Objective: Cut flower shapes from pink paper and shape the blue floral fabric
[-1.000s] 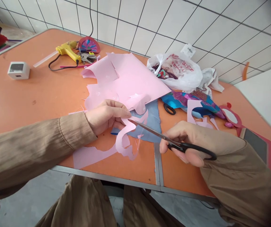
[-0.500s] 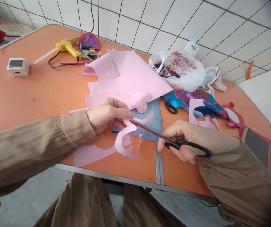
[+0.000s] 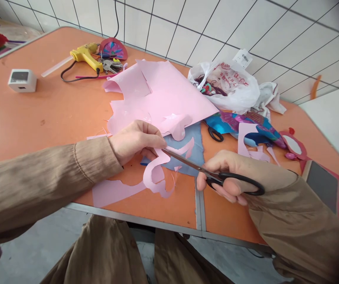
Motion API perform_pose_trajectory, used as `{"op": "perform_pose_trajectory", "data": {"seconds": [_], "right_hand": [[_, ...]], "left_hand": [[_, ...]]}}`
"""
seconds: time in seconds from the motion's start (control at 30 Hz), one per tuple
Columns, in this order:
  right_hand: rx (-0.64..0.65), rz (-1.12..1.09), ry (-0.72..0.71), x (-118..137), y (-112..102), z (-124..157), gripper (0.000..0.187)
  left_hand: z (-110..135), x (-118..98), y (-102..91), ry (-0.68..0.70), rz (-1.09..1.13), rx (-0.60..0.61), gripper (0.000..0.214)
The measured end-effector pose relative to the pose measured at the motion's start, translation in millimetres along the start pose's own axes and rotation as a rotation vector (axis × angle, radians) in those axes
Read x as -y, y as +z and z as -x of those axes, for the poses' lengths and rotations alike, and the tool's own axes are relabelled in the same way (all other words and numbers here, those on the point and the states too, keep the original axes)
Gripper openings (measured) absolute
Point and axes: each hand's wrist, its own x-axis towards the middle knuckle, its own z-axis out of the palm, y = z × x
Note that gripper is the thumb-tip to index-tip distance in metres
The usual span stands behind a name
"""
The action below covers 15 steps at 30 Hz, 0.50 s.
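The left hand (image 3: pixel 138 140) pinched a curling pink strip (image 3: pixel 148 175) between thumb and fingers, over the orange table (image 3: pixel 169 211); the right hand (image 3: pixel 230 163) gripped black-handled scissors (image 3: pixel 206 171), tips at the strip; a large pink sheet (image 3: pixel 172 90) lay just beyond. The blades looked nearly closed.

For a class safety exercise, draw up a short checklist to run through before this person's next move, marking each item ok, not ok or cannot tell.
1. Right hand grips the scissors by the handles: ok.
2. Left hand pinches the curled pink strip: ok.
3. Left fingertips well away from the scissor tips: not ok, the tips are right beside them.
4. Nothing but table beneath the blades: not ok, blue cloth lies below them.
5. Yellow glue gun away from both hands: ok, it lies toward the table's far edge.
6. Glue gun switched off: cannot tell.
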Motion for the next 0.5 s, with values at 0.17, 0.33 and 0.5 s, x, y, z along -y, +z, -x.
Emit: {"op": "perform_pose_trajectory", "data": {"seconds": [0.17, 0.33, 0.5], "right_hand": [[-0.027, 0.017, 0.01, 0.3, 0.1, 0.0, 0.073], [-0.026, 0.047, 0.029, 2.1, -0.5, -0.2, 0.067], [-0.021, 0.037, 0.01, 1.2, -0.7, -0.7, 0.072]], "left_hand": [[0.2, -0.3, -0.1, -0.004, -0.017, -0.012, 0.016], [0.6, -0.5, -0.2, -0.014, -0.012, 0.017, 0.016], [-0.2, 0.5, -1.4, -0.016, -0.008, 0.022, 0.015]]}}
